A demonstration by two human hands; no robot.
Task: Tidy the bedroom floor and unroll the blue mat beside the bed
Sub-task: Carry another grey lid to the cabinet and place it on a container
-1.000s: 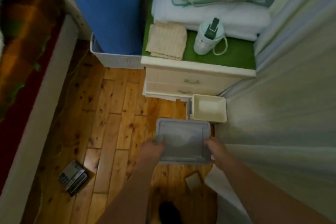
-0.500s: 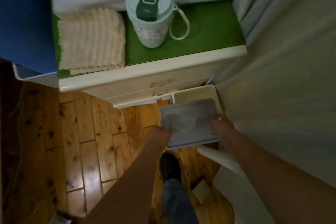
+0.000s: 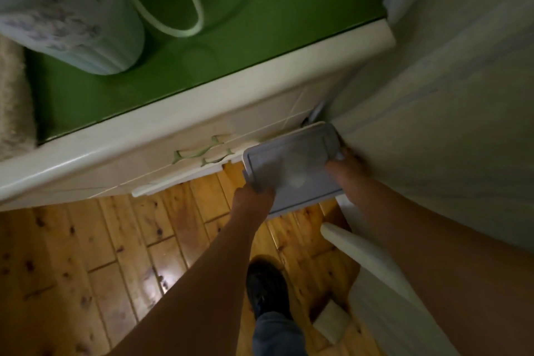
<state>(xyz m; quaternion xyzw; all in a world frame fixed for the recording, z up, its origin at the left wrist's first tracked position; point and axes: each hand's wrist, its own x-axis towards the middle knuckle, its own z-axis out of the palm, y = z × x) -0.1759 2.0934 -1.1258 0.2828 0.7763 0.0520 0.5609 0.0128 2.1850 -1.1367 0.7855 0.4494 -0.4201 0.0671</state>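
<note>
- Wooden floor is seen beneath a cream drawer unit.
- A grey plastic lid is gripped at opposite edges by the fingers of the left hand and right hand.

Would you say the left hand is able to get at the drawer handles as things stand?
Probably not yet: the left hand grips the grey lid, though the drawer handles sit close with nothing between.
</note>
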